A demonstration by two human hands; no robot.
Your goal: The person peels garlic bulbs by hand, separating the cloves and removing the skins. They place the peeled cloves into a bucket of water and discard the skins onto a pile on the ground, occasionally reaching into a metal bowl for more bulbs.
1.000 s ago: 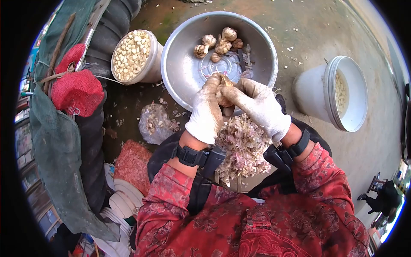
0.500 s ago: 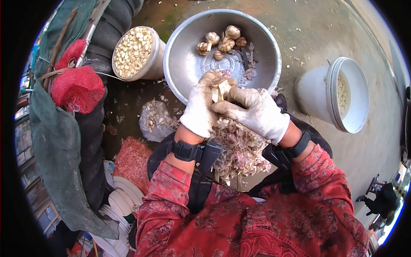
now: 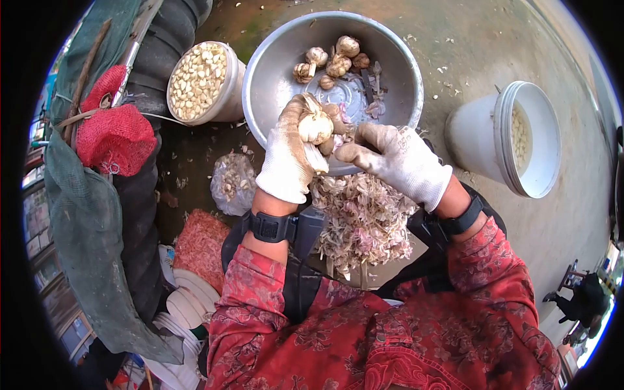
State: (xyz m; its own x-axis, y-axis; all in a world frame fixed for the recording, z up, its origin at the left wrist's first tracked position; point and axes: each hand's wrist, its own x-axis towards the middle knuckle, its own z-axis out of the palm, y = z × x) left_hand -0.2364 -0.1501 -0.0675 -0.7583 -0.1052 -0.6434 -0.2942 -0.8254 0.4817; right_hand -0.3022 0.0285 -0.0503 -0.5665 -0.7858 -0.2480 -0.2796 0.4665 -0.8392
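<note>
My left hand (image 3: 286,159), in a white knit glove with soiled fingers, is wrapped round a garlic bulb (image 3: 316,126) over the near rim of a metal basin (image 3: 263,78). The bulb's pale stem points down toward me. Just right of it, my right hand (image 3: 398,162), gloved alike, has its thumb and forefinger curled close together; I cannot tell what they pinch. Several whole garlic bulbs (image 3: 338,65) lie at the basin's far side, beside a dark narrow strip (image 3: 368,86) and loose skins. Below my hands is a heap of garlic skins (image 3: 364,224).
A white bucket of peeled cloves (image 3: 200,81) stands left of the basin. Another white bucket (image 3: 478,140) tilts at the right, cloves inside. A plastic bag (image 3: 234,185), a red mesh sack (image 3: 200,242) and green netting (image 3: 81,221) lie left. Someone in dark clothing (image 3: 585,299) is far right.
My hands have moved apart, the left one shifting left with the garlic bulb, now turned so its round side shows. My right hand has drawn slightly right, away from the bulb.
</note>
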